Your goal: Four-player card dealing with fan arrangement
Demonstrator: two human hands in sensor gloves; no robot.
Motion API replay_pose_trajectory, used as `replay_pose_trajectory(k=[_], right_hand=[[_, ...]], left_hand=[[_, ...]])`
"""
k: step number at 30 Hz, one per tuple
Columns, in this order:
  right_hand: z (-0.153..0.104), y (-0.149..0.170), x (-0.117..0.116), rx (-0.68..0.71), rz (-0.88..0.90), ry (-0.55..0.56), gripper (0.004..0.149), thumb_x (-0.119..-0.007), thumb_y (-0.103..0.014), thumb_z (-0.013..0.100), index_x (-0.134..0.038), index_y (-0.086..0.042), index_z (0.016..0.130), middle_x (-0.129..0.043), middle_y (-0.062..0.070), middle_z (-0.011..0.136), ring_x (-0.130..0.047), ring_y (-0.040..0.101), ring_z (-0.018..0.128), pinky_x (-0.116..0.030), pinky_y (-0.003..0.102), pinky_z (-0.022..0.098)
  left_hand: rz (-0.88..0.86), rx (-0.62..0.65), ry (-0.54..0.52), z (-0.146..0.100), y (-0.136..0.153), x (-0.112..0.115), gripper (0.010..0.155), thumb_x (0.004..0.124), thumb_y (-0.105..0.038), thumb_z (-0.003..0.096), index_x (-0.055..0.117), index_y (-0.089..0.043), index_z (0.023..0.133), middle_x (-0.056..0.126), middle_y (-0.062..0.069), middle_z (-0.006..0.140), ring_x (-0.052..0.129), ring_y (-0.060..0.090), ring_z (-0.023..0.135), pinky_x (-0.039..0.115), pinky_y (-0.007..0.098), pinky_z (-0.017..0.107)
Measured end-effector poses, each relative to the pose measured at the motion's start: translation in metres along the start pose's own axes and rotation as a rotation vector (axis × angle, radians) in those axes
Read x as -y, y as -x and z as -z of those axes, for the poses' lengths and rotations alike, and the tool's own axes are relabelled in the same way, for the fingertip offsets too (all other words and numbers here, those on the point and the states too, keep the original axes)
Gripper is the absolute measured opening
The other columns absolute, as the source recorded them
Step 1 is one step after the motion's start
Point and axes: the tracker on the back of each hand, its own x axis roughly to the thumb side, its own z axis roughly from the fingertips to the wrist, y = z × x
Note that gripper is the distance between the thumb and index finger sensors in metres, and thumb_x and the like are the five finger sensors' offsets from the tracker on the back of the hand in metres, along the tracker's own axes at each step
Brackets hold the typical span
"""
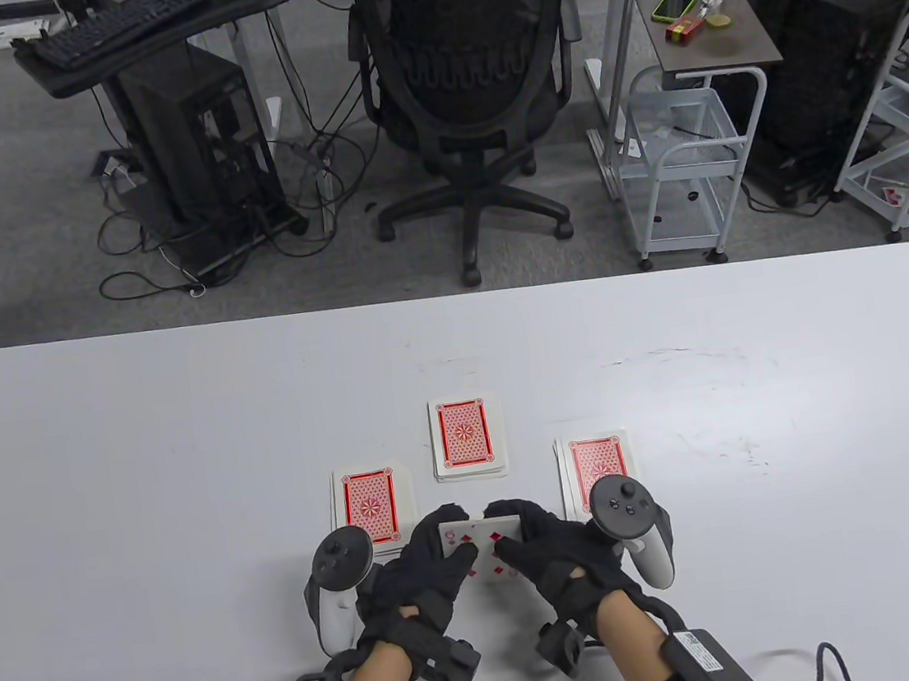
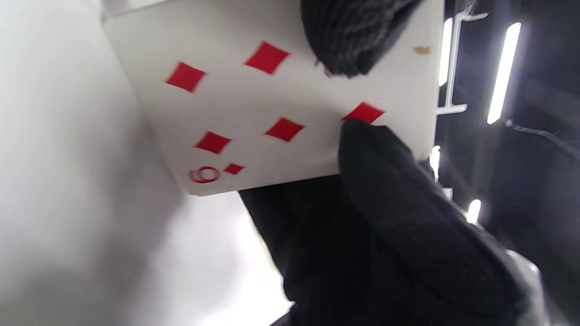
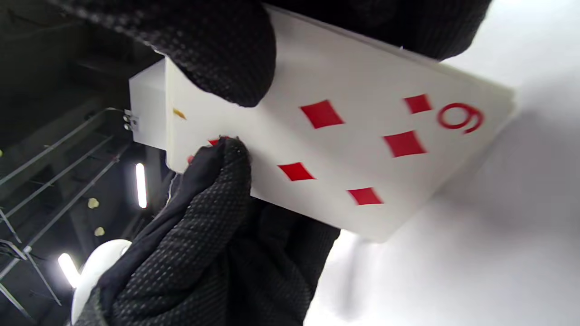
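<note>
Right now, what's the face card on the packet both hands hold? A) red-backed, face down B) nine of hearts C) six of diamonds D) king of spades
C: the packet held by the left hand and right hand shows red diamond pips and a 6 index in both wrist views.

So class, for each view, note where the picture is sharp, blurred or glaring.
Table view: evenly lit, sharp on the three piles. Left wrist view: the nine of diamonds is motion-blurred, with ceiling lights glaring. Right wrist view: card sharper, table soft.
</note>
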Motion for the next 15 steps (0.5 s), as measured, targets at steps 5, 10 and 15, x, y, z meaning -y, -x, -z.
replay_pose_trajectory(k=[5, 10, 15], right_hand=[[0.003, 0.010, -0.006, -0.087, 0.004, -0.021, 0.060, -0.079, -0.018, 0.055, -0.050, -0.006, 0.106, -0.046, 0.025, 0.105, -0.053, 0.061, 0.096, -0.046, 0.067, 0.060], [0.001, 0.007, -0.002, -0.058, 0.015, -0.016, 0.046, -0.078, -0.016, 0.055, -0.065, -0.012, 0.099, -0.059, 0.020, 0.102, -0.064, 0.054, 0.094, -0.053, 0.064, 0.061], [0.004, 0.016, -0.007, -0.123, -0.024, -0.076, 0.054, -0.078, -0.019, 0.057, -0.054, -0.009, 0.104, -0.053, 0.022, 0.104, -0.060, 0.056, 0.095, -0.049, 0.065, 0.062]], left_hand=[[0.030, -0.039, 0.026, 0.001, 0.006, -0.001, 0.068, 0.081, -0.032, 0.0522, 0.042, -0.026, 0.107, 0.053, 0.001, 0.111, 0.054, 0.038, 0.106, 0.046, 0.056, 0.074], [0.069, 0.021, -0.018, -0.003, -0.003, -0.003, 0.047, 0.081, -0.030, 0.0516, 0.066, -0.031, 0.096, 0.073, -0.005, 0.101, 0.069, 0.032, 0.101, 0.055, 0.054, 0.073], [0.067, -0.067, 0.039, 0.002, 0.009, 0.002, 0.057, 0.081, -0.031, 0.0519, 0.055, -0.027, 0.102, 0.062, 0.000, 0.107, 0.061, 0.037, 0.102, 0.051, 0.055, 0.072]])
